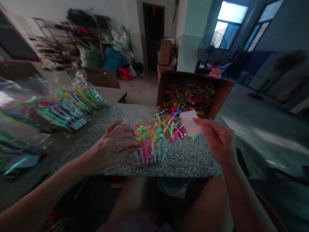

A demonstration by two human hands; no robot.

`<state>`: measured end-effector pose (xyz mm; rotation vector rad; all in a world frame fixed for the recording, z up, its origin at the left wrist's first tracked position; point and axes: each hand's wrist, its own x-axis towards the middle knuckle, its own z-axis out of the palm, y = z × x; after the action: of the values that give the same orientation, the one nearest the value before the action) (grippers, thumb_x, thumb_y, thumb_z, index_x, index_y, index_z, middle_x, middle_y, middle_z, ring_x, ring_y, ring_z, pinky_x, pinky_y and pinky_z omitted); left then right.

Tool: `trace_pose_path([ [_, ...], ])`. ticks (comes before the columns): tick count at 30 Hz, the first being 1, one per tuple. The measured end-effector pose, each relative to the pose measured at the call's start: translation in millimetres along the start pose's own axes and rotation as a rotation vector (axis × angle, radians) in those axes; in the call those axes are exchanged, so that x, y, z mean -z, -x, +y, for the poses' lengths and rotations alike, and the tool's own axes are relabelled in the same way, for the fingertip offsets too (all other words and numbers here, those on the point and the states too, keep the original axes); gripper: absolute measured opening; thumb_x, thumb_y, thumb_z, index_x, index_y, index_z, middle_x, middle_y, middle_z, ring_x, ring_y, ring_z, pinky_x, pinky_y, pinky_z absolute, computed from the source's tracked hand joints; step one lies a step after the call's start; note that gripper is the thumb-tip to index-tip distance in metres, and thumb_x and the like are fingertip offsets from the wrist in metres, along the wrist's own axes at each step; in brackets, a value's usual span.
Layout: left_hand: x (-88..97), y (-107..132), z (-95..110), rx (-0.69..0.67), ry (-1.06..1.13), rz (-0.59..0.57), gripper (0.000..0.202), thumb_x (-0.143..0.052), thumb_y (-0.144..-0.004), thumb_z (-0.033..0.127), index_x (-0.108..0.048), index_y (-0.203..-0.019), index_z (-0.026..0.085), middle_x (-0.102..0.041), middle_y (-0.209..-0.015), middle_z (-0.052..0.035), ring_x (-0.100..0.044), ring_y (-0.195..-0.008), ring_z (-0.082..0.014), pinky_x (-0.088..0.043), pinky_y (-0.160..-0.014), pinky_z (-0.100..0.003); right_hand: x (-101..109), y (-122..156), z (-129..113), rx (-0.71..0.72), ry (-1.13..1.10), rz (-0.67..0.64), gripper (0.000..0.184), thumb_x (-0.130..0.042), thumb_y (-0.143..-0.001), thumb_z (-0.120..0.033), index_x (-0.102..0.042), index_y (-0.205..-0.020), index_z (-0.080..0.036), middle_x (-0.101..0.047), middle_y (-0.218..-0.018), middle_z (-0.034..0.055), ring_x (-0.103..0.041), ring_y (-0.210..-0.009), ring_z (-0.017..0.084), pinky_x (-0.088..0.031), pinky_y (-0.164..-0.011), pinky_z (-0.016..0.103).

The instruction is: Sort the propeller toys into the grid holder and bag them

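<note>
A clear plastic bag of colourful strip-like pieces [151,145] stands upright on the speckled stone tabletop [190,161]. My left hand [120,140] rests against the bag's left side, its fingers stretched out and lying along it. To the right, my right hand [218,138] pinches a small white paper card [190,122] between thumb and fingers, raised above the table. Behind the card lies a loose heap of bright strips [172,127], part of it hidden by the card. What exactly the strips are is too blurred to tell.
A cardboard box [223,93] full of similar strips lies tipped toward me at the table's back. Several filled clear bags [58,109] stand on another table at the left. A red stool [126,74] and stacked cartons [166,53] are farther back.
</note>
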<state>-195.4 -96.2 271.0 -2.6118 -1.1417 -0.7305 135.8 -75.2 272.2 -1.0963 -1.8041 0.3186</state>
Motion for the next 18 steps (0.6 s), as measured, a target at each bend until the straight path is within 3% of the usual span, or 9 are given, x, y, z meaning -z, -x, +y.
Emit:
trace_pose_path([
  [3,7.3,9,6,-0.019,0.064,0.0,0.021,-0.051,-0.091,0.028,-0.071,-0.093,0.03,-0.068,-0.085,0.003,-0.052,-0.097,-0.0142,-0.023,-0.105,-0.04,-73,-72,-55,0.255,0.018,-0.346,0.041,-0.053,-0.088,-0.022,-0.051,-0.128,-0.014,-0.07,-0.082,0.0029,-0.062,-0.076,0.015,-0.046,-0.07,0.026],
  [5,5.7,13,10,0.022,0.128,-0.006,0.021,-0.053,-0.09,0.024,-0.07,-0.1,0.03,-0.067,-0.09,0.0019,-0.05,-0.099,-0.0148,-0.022,-0.104,-0.039,-108,-96,-73,0.38,0.084,-0.621,0.031,-0.055,-0.086,-0.017,-0.057,-0.117,-0.012,-0.068,-0.078,0.0022,-0.059,-0.072,0.013,-0.043,-0.068,0.024],
  [8,2.5,21,11,0.026,0.19,0.037,0.024,-0.052,-0.091,0.023,-0.068,-0.106,0.032,-0.065,-0.089,0.0016,-0.05,-0.095,-0.0141,-0.027,-0.097,-0.034,-132,-107,-82,0.566,0.182,-1.022,0.012,-0.058,-0.083,-0.011,-0.066,-0.091,-0.013,-0.066,-0.081,0.002,-0.056,-0.072,0.011,-0.038,-0.067,0.022],
  [10,1.7,24,10,0.009,0.214,0.049,0.026,-0.049,-0.092,0.023,-0.067,-0.109,0.031,-0.064,-0.088,0.001,-0.051,-0.092,-0.0141,-0.033,-0.089,-0.03,-137,-105,-82,0.623,0.275,-1.201,0.01,-0.062,-0.079,-0.009,-0.068,-0.081,-0.016,-0.064,-0.076,-0.0009,-0.053,-0.069,0.01,-0.036,-0.066,0.022],
  [13,2.1,24,9,0.02,0.245,0.002,0.028,-0.046,-0.093,0.027,-0.066,-0.111,0.032,-0.065,-0.088,0.0003,-0.051,-0.091,-0.0163,-0.038,-0.083,-0.03,-141,-99,-78,0.582,0.509,-1.251,0.01,-0.067,-0.073,-0.01,-0.071,-0.073,-0.019,-0.058,-0.063,-0.0042,-0.05,-0.062,0.01,-0.034,-0.064,0.024],
  [16,2.8,24,6,0.101,0.213,0.066,0.029,-0.05,-0.091,0.035,-0.062,-0.117,0.034,-0.064,-0.093,0.0008,-0.053,-0.095,-0.0181,-0.038,-0.093,-0.037,-146,-91,-71,0.535,0.574,-1.199,0.006,-0.072,-0.071,-0.014,-0.073,-0.074,-0.02,-0.058,-0.06,-0.0037,-0.051,-0.061,0.011,-0.034,-0.063,0.025],
  [18,1.1,28,-2,0.196,0.186,0.182,0.056,-0.061,-0.081,0.051,-0.048,-0.133,0.034,-0.06,-0.113,-0.002,-0.051,-0.107,-0.0219,-0.036,-0.1,-0.043,-145,-88,-64,0.499,0.474,-1.227,0.006,-0.073,-0.073,-0.019,-0.074,-0.078,-0.02,-0.062,-0.064,-0.0034,-0.053,-0.062,0.011,-0.035,-0.063,0.024],
])
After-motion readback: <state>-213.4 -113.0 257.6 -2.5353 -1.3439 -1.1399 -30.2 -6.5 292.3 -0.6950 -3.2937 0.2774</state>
